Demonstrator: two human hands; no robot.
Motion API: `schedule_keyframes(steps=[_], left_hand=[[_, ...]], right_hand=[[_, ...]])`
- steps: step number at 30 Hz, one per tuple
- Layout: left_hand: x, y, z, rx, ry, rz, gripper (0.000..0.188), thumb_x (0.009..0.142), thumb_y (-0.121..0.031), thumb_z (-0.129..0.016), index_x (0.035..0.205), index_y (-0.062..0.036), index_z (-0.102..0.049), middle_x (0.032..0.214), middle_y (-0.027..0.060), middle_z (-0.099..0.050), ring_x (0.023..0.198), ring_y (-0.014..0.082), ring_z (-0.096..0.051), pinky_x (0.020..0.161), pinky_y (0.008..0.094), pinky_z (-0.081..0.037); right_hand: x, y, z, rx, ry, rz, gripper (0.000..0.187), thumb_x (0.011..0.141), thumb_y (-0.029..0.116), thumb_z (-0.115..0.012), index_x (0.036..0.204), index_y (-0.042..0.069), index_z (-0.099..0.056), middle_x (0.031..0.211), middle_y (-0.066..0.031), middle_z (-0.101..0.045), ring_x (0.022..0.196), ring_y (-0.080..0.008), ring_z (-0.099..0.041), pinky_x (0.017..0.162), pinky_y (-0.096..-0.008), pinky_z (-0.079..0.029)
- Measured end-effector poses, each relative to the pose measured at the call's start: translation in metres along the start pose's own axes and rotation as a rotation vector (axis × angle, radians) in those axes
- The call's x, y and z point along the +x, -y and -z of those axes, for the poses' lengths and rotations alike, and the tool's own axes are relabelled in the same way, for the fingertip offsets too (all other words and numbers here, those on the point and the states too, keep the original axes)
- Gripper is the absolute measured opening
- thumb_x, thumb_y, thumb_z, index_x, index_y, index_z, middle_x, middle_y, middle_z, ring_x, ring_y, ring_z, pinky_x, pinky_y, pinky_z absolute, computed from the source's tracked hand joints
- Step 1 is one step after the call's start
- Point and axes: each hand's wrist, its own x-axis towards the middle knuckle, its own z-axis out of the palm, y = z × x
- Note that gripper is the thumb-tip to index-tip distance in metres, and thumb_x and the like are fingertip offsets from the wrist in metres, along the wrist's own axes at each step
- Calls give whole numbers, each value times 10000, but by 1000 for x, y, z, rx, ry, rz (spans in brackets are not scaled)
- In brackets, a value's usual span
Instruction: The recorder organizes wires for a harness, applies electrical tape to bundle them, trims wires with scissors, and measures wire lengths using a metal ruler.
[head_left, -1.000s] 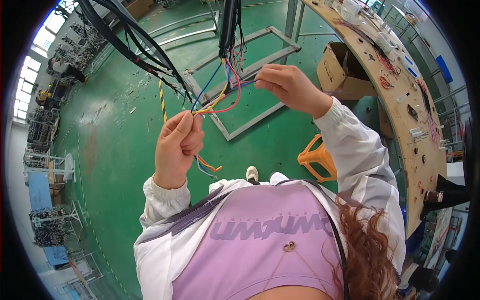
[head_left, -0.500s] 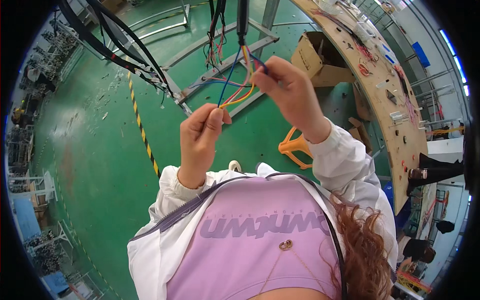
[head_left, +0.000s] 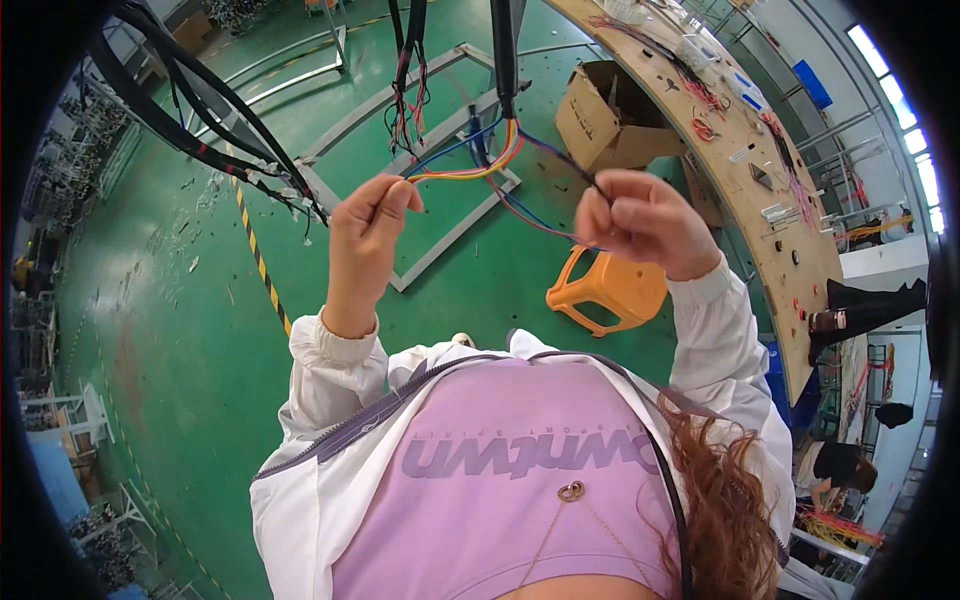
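A thick black-sheathed cable hangs down at the top middle, and coloured wires fan out of its lower end. My left hand pinches the ends of a bundle of yellow, red and blue wires pulled out to the left. On the other side, my right hand is closed on a dark blue wire drawn to the right. Another red and blue pair loops below and reaches toward the right hand; whether the fingers hold it too is unclear.
Other black cables with stripped ends hang at the left, another bunch beside the middle one. Grey metal frames stand on the green floor. An orange stool, a cardboard box and a long wooden workbench with tools lie right.
My hands have moved apart, the right one lower and to the right, drawing the dark wire away from the bundle. The view has shifted, showing more of the stool.
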Motion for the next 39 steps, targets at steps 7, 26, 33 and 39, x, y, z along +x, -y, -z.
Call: schedule_keyframes(steps=[7, 26, 33, 39], left_hand=[[8, 1, -2, 163, 7, -80, 218, 886, -164, -505, 736, -12, -550, 577, -68, -370, 513, 17, -266, 444, 194, -191], [-4, -4, -29, -384, 271, 136, 249, 902, -183, -483, 761, 7, -559, 524, -71, -353, 454, 9, -243, 405, 189, -179], [-2, 8, -58, 138, 11, -253, 120, 863, -108, -528, 808, -5, -556, 556, 17, -435, 480, 61, -359, 431, 220, -286], [-5, 17, -84, 374, -92, -570, 61, 814, -58, -559, 792, -4, -543, 601, 105, -501, 465, 220, -464, 440, 279, -361]], right_hand=[[-10, -24, -3, -244, -504, 263, 165, 869, 162, -533, 977, 36, -539, 800, -16, -557, 630, -33, -542, 428, -143, -359], [-16, -37, -21, 782, -69, 492, 188, 946, 166, -316, 855, 28, -404, 542, 1, -336, 482, -126, -421, 476, -291, -493], [-1, -40, -59, 1192, 163, 389, 242, 967, 199, -219, 908, 35, -387, 518, 8, -345, 377, -114, -379, 397, -267, -465], [8, -35, -81, 1204, 364, 339, 211, 964, 196, -244, 897, 42, -371, 500, -2, -359, 352, -116, -378, 351, -272, -459]])
